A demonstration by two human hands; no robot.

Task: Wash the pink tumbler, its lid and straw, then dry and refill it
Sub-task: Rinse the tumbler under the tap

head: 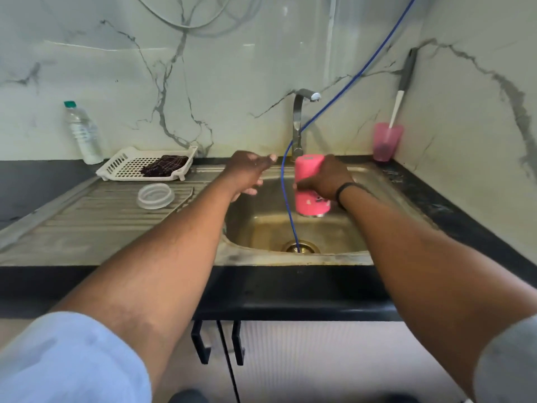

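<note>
A: Hands?
B: Right hand grips the pink tumbler over the sink, just below the tap. Left hand released, fingers straight, at tumbler's 9 o'clock.
A: Lid?
B: Clear lid on the drainboard, 9 o'clock of the sink.

A single wide-angle camera sits on the person's head, looking forward and down over both outstretched forearms at the stainless-steel sink basin set in the black stone counter. It stands close, near the counter's front edge, facing the marble-patterned back wall and the right-hand corner.
</note>
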